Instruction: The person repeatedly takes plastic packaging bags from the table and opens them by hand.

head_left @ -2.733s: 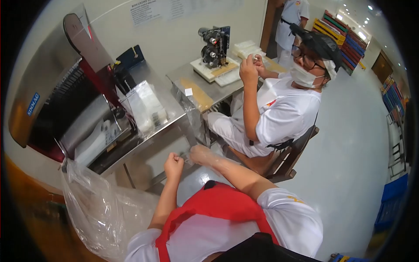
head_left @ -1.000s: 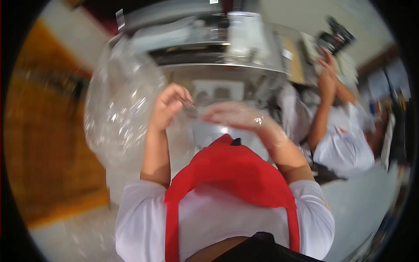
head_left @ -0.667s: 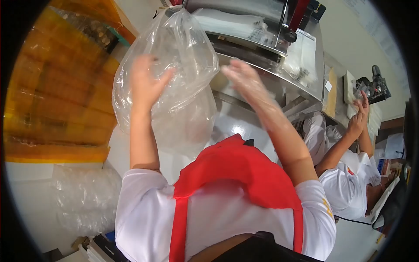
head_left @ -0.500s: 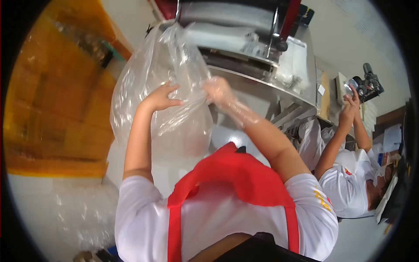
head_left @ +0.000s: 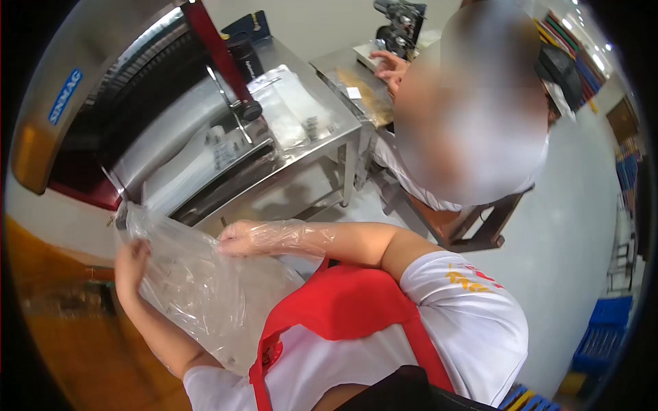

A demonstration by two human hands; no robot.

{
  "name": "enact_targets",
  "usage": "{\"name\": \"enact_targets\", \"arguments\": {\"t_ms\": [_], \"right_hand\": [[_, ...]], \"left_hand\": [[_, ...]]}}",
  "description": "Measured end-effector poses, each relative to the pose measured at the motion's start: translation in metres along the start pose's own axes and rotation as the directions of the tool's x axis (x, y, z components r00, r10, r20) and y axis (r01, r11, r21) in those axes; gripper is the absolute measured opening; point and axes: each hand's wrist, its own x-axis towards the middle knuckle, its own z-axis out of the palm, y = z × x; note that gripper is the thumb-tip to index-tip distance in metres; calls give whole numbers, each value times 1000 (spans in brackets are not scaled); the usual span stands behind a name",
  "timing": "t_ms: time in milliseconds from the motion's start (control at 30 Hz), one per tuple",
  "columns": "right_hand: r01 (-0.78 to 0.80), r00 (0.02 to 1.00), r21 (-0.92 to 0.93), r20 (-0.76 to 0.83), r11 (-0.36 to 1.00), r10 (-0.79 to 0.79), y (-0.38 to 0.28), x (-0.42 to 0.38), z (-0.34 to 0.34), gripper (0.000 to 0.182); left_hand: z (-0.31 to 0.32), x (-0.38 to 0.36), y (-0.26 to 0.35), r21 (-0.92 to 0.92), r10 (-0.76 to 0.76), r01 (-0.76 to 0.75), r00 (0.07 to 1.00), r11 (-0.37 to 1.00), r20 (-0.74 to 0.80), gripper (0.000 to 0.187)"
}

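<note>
A large clear plastic bag hangs in front of me from the corner of the machine, near a metal rod. My left hand is bare, its fingers curled on the bag's left edge close to the top. On the other side, my right hand wears a thin clear plastic glove and is closed on the bag's right edge. Between the hands the film looks stretched and creased. The left fingertips are partly hidden.
A machine with a blue SINMAG label stands at upper left. Printed plastic bags lie on its metal table. A co-worker sits at right beside a bench. An orange sheet is at lower left; blue crates stand far right.
My view has turned to the right, bringing the co-worker nearer the middle. The left hand, spread over the bag before, is now curled at its left edge. The right hand still grips it.
</note>
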Motion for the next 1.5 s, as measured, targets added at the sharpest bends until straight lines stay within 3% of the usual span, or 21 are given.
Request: {"name": "enact_targets", "arguments": {"t_ms": [67,133,233,300,333,400,500,733,833,900,1000,1033,1067,1133,1200,1233,1267,1333,1367,1433,1500], "right_hand": [[17,998,46,-56,999,-15,1,-6,-4,36],[64,991,108,-127,992,-50,1,-16,-11,39],[48,989,139,-145,989,-27,1,-35,-25,33],[30,989,132,-150,991,-10,6,-48,-34,30],[6,989,156,-147,988,17,13,-51,-39,28],[-4,986,183,-165,983,35,17,-61,-48,26],[6,957,257,-283,966,69,21,-76,-54,23],[-23,967,314,-234,949,101,33,-75,-59,19],[-39,975,304,-197,952,103,38,-71,-61,18],[-33,975,297,-200,954,96,35,-73,-65,18],[-7,970,165,-238,986,46,6,-86,-73,34],[214,906,85,-390,973,-165,-5,-89,-70,46],[405,781,-27,-509,914,-361,-17,-95,-68,59],[558,676,-27,-565,829,-474,-46,-102,-68,75],[673,587,-13,-598,739,-545,-54,-103,-78,70],[779,488,4,-633,627,-601,-59,-105,-83,66],[782,486,-1,-624,624,-611,-64,-117,-88,66],[574,751,285,-557,768,-354,-73,-150,-99,64],[632,693,268,-617,728,-374,-70,-151,-100,59],[595,689,253,-649,763,-321,-62,-174,-99,58],[554,681,252,-685,793,-258,-60,-190,-103,57]], "left_hand": [[-7,16,93,-38,256,-271,941,962,-222,22],[4,69,103,14,321,-321,938,947,-129,26],[65,126,118,132,472,-454,857,881,-207,28],[106,180,79,311,703,-631,630,711,-331,30],[108,179,87,311,716,-645,619,698,-322,30],[109,165,99,217,521,-476,815,852,-255,29],[118,169,100,60,378,-388,833,920,-404,28],[109,201,71,-226,316,-380,908,897,-275,26],[95,196,74,-204,291,-410,850,889,-438,21],[71,176,92,-140,303,-503,695,853,-652,14],[39,109,157,20,402,-625,477,780,-781,8],[37,84,184,-31,391,-663,478,748,-786,7],[38,57,212,-24,466,-707,490,707,-736,6],[55,10,264,27,643,-790,479,613,-598,5],[81,-15,301,101,827,-892,360,441,-433,6],[94,-22,315,-71,776,-882,446,466,-447,7],[99,-17,319,-63,774,-884,439,464,-456,7],[108,-8,324,-627,574,-605,766,491,-289,8],[114,-9,327,-625,575,-616,759,480,-306,8],[131,-15,330,-360,727,-748,649,557,-223,9],[151,-22,338,-468,696,-655,709,593,-110,10]]}}
